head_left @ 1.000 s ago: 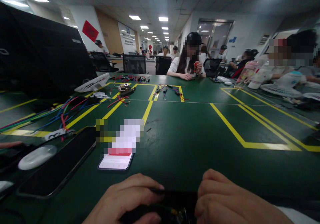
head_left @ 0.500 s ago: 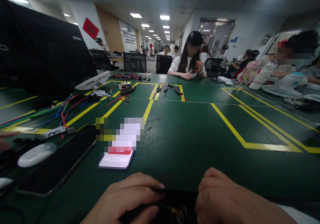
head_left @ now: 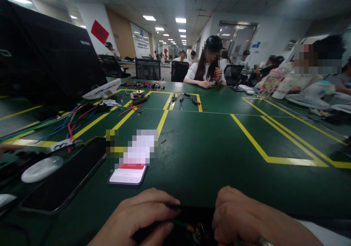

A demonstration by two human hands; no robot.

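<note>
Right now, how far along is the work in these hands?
Done: nothing is clearly finished. In hand: the left hand grips a dark item with metal showing; the right hand is curled beside it. Left: the picture doesn't settle this; wired parts lie across the table, whether finished or waiting I can't tell.

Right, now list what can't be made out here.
All in the head view:
- Dark object at the left hand: full shape, cut off by the bottom edge and lost in shadow.
- Right hand: fingertips and grip, hidden by its own curled fingers.
- Lit phone: upper screen, pixelated.
- Far wire cluster: number of wires, too small.
- Another hand: mostly cut off by the left edge.
</note>
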